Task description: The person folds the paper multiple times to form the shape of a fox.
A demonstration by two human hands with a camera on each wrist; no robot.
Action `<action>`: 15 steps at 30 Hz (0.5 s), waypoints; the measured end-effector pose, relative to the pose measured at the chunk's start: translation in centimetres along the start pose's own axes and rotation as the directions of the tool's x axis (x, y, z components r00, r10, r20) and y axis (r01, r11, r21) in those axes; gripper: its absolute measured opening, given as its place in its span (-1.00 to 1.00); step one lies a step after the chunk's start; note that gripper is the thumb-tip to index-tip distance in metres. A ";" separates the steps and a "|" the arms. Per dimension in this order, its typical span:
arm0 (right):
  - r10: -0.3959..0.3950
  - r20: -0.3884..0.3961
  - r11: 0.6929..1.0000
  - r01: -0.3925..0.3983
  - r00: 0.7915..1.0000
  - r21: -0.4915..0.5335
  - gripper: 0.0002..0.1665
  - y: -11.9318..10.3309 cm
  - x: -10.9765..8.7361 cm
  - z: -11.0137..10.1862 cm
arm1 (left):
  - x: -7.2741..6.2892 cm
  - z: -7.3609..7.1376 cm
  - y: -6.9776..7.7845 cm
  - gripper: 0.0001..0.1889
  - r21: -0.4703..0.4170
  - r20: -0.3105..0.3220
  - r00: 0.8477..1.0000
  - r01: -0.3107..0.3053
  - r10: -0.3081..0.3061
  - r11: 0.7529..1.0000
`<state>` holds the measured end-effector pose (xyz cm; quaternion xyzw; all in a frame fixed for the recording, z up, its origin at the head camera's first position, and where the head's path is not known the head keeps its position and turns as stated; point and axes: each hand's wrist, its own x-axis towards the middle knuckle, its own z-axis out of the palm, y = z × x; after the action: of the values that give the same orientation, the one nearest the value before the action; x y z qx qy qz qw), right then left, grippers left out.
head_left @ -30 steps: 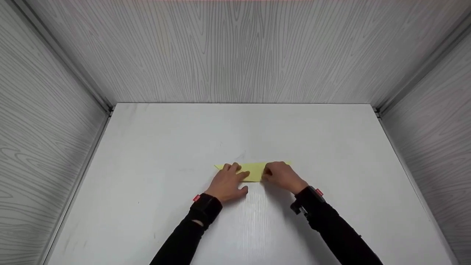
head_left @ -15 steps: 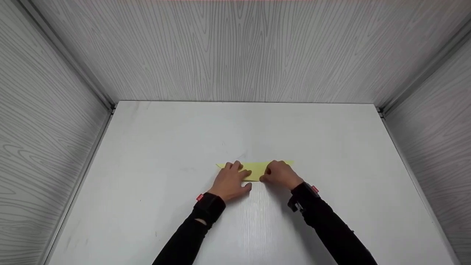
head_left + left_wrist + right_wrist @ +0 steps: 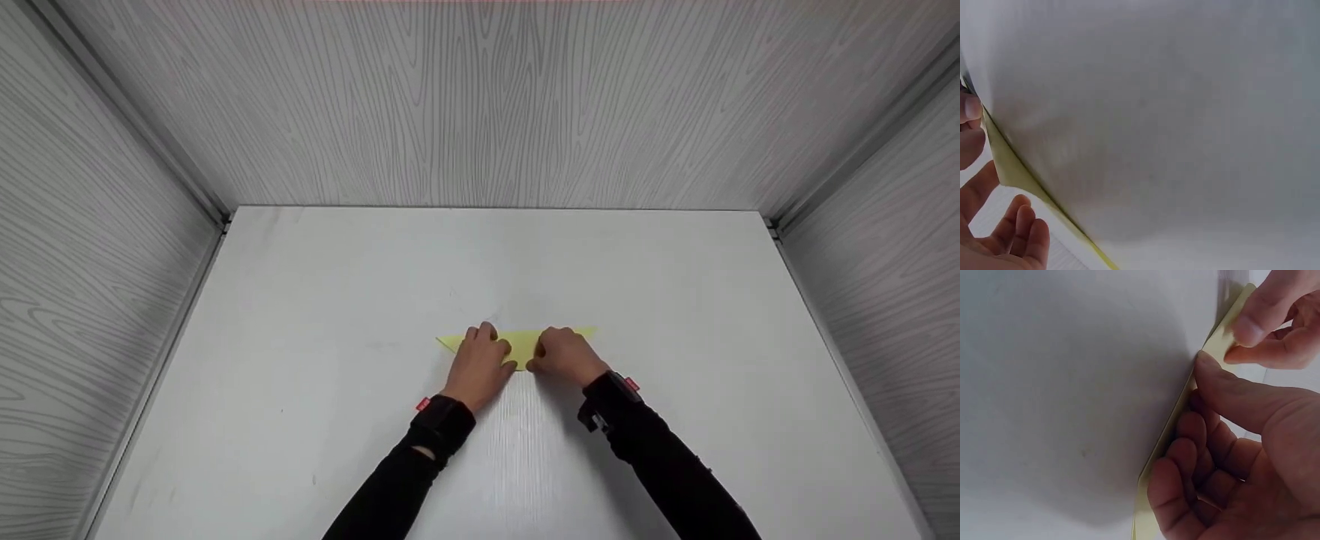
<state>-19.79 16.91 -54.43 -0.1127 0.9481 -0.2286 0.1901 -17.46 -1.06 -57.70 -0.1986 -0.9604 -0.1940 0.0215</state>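
Observation:
A folded piece of yellow paper lies on the white table, long edge away from me and pointed ends showing at both sides. My left hand covers its left part, fingertips bent over the paper, thumb and forefinger close together at the near edge. Beside it, my right hand has curled fingers on the right part and pinches the same edge with its thumb. The right wrist view shows that thumb along the edge of the paper. In the left wrist view the paper slants past the left fingers.
The white tabletop surrounds the paper on all sides. Grey wood-grain panels stand at the back, the left and the right. Both wrists wear black bands over dark sleeves.
My left hand has slid a little right and forward, its spread fingers drawing in and its thumb coming onto the near edge. My right hand has shifted slightly left along that edge.

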 end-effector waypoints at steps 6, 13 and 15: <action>-0.034 -0.015 0.999 0.034 0.999 -0.004 -0.64 0.0 0.0 0.1 | 0.2 0.2 0.7 -0.89 -0.118 -0.033 0.999 -0.006 0.002 0.993; -0.026 -0.009 1.000 0.026 1.000 0.002 -0.56 -0.1 0.0 0.0 | 0.4 0.3 1.2 -0.89 -0.196 0.010 0.997 0.074 -0.074 0.978; -0.017 -0.008 1.000 0.018 1.000 0.006 -0.58 0.0 0.1 0.0 | 0.4 0.4 1.2 -0.87 -0.212 0.015 0.997 0.083 -0.082 0.974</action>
<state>-19.85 16.86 -54.41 -0.1196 0.9471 -0.2336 0.1847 -17.38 0.29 -57.57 -0.1603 -0.9416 -0.2959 -0.0107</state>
